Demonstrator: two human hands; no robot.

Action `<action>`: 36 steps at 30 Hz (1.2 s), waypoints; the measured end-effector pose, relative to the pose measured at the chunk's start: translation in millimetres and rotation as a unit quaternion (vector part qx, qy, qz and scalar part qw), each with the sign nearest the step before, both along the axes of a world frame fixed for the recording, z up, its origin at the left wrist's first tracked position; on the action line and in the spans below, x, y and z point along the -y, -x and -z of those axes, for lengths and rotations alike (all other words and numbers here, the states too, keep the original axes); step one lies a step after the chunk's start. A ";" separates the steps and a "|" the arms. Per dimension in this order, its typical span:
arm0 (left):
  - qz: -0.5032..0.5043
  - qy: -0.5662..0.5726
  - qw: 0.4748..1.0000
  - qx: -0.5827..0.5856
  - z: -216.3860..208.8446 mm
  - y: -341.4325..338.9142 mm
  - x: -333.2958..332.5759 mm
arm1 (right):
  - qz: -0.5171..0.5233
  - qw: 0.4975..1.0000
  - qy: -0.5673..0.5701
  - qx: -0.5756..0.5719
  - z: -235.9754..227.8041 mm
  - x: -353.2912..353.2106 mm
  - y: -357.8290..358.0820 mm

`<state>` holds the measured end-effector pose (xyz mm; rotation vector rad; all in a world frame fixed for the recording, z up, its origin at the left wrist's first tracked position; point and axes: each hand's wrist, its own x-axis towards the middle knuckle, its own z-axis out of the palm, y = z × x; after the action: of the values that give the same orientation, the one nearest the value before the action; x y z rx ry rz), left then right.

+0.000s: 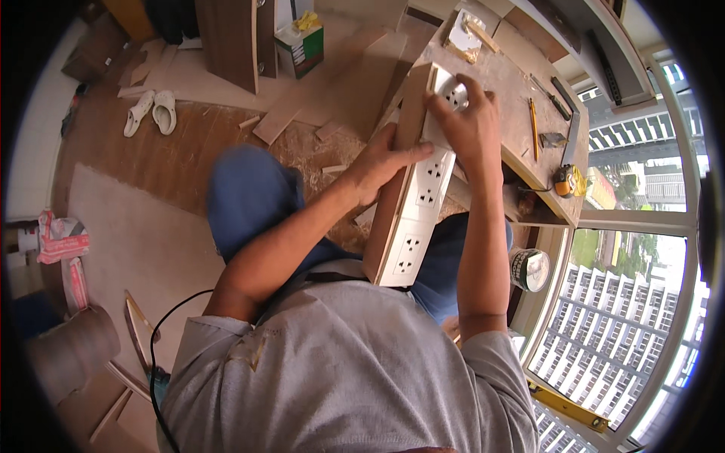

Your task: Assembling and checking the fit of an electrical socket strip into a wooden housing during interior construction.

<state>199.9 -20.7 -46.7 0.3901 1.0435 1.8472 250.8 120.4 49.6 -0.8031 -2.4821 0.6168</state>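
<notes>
A long wooden box with white socket plates (pixel 421 204) along one face stands tilted in front of me, its near end by my waist. My left hand (pixel 381 162) is closed around its left side, with the thumb lying across the white face. At the far end my right hand (pixel 470 124) has its fingers curled about the last socket plate (pixel 455 94), thumb and fingertips touching it. That hand partly covers the white face below this plate. Nearer to me, more socket plates show several dark slots each.
On the wooden workbench (pixel 498 83) to the right lie a yellow pencil (pixel 534 130), a screwdriver (pixel 560 108), a metal square (pixel 572 136) and a tape measure (pixel 566 181). A tub (pixel 529 269) stands below. Wood offcuts (pixel 278 123), shavings and white clogs (pixel 164 112) lie on the floor.
</notes>
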 end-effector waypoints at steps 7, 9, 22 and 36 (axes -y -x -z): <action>-0.011 -0.004 1.000 -0.015 -2.1 -0.7 6.5 | -0.023 0.998 0.019 -0.058 9.3 -2.8 6.1; -0.004 -0.022 1.000 -0.014 -4.9 1.4 6.6 | -0.023 0.990 -0.054 -0.127 21.5 -1.4 11.8; -0.026 -0.042 0.998 0.044 -6.6 -0.7 3.9 | -0.051 0.989 0.014 -0.138 25.9 -7.1 11.4; -0.011 -0.046 0.999 0.017 -5.1 12.4 -4.4 | -0.198 0.944 0.218 -0.149 29.7 4.8 -88.0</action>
<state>187.5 -16.2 -41.7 0.4013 0.9457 1.9205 338.9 115.6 19.9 -0.3094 -2.2573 1.3591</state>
